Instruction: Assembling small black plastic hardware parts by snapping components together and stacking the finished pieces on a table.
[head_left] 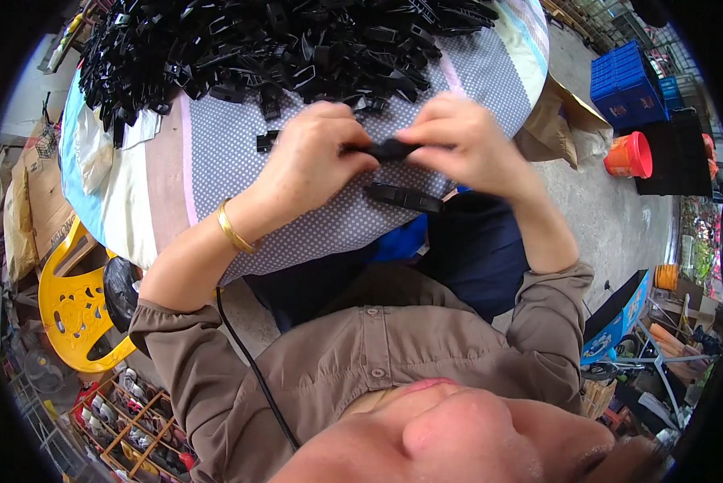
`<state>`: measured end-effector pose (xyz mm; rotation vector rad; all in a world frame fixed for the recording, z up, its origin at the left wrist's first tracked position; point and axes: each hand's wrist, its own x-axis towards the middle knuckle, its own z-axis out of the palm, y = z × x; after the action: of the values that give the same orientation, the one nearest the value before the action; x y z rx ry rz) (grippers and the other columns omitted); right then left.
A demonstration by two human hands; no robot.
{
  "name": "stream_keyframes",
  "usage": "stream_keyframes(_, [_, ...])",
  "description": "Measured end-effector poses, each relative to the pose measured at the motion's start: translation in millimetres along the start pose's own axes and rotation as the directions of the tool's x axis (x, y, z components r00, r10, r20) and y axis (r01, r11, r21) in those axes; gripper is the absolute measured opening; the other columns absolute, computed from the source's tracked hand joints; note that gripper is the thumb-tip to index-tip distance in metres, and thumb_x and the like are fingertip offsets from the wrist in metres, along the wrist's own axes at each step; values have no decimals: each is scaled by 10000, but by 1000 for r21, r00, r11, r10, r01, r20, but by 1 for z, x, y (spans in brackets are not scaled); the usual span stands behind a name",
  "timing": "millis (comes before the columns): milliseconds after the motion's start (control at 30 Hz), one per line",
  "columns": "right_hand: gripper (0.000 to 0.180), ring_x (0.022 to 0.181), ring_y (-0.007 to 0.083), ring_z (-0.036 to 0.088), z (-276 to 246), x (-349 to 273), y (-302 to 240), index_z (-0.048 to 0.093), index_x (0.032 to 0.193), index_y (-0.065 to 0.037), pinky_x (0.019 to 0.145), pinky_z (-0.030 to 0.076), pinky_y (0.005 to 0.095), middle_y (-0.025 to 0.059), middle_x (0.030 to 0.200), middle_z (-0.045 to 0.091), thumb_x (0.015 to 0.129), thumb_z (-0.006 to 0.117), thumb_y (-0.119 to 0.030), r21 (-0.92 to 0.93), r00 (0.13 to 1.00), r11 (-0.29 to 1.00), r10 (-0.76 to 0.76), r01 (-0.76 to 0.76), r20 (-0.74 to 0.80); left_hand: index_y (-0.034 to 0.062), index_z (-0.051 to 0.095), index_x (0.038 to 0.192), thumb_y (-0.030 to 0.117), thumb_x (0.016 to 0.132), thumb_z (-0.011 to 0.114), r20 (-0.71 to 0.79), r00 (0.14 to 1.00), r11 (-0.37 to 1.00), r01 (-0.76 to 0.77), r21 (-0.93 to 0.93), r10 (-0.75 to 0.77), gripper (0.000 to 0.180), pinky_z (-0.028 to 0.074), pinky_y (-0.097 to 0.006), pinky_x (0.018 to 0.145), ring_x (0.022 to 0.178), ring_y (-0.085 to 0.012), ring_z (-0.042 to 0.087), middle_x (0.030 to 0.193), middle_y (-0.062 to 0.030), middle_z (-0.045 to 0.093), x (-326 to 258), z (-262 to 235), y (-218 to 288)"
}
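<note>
Between both hands, over the near part of the cloth-covered table, is a small black plastic part (389, 150), slightly blurred. My left hand (317, 153) pinches its left end, and my right hand (455, 138) grips the right end between thumb and fingers. Just below, near the table's front edge, lies a longer black plastic piece (404, 197). Another small black piece (265, 142) sits beside my left hand, partly covered by it. A large heap of black plastic parts (273, 48) spreads over the far side of the table.
The round table wears a patterned, dotted cloth (228, 169). At the left stands a yellow plastic chair (67, 302). On the right are a brown paper sack (558, 121), a red bucket (627, 154) and a blue crate (628, 83). A black cord (253, 362) hangs across my front.
</note>
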<state>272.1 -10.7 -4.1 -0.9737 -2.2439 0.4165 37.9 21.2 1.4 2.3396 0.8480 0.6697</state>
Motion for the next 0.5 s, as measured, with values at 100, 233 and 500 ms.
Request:
stream_keyframes(100, [264, 781, 244, 579, 4, 4, -5, 699, 902, -2, 642, 463, 326, 85, 813, 629, 648, 768, -23, 36, 1000, 999, -22, 22, -6, 10, 675, 765, 129, 682, 786, -24, 1000, 999, -18, 36, 19, 183, 478, -357, 707, 790, -272, 569, 800, -85, 607, -1, 4, 2])
stream_keyframes(233, [192, 770, 213, 600, -2, 3, 5, 706, 915, -10, 655, 482, 302, 75, 874, 658, 733, 749, -54, 155, 999, 987, 36, -39, 23, 16, 672, 763, 152, 698, 783, 31, 999, 999, -28, 36, 27, 187, 476, -355, 712, 779, -267, 562, 790, -80, 603, 1, 0, 4])
stream_keyframes(500, [158, 713, 173, 628, -1, 13, 39, 715, 971, -41, 628, 501, 256, 80, 882, 693, 818, 704, -79, -131, 946, 969, 169, -212, -277, 25, 691, 962, 230, 865, 691, 86, 996, 999, -38, -11, 39, 227, 485, -350, 731, 803, -252, 585, 838, -86, 619, 1, -3, 4])
